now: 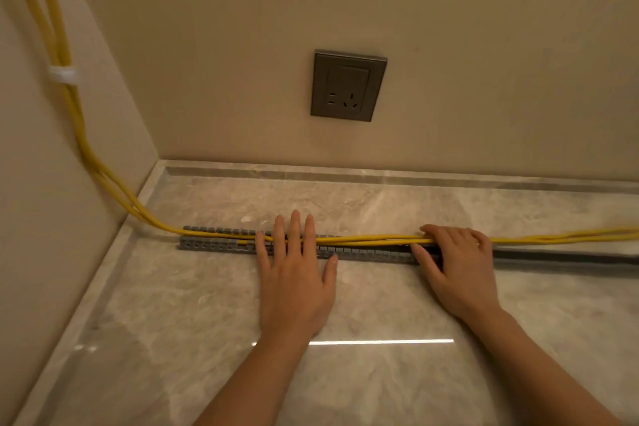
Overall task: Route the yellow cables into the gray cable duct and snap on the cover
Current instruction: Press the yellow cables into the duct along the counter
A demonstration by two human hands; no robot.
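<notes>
1. The left hand [294, 273] lies flat, fingers spread, pressing down across the yellow cables [363, 239] and the gray duct [214, 245].
2. The right hand [456, 263] sits further right along the duct, its fingers curled over the cables and its thumb against the duct's near side.
3. The duct lies on the marble floor [380, 391], parallel to the back wall [242, 45].
4. The cables drop down the left wall through a white clip [63, 74], then run along the duct's top, not fully seated.
5. A dark strip [567, 258], possibly the cover, lies to the right.
6. A gray socket [348, 86] sits on the back wall.
</notes>
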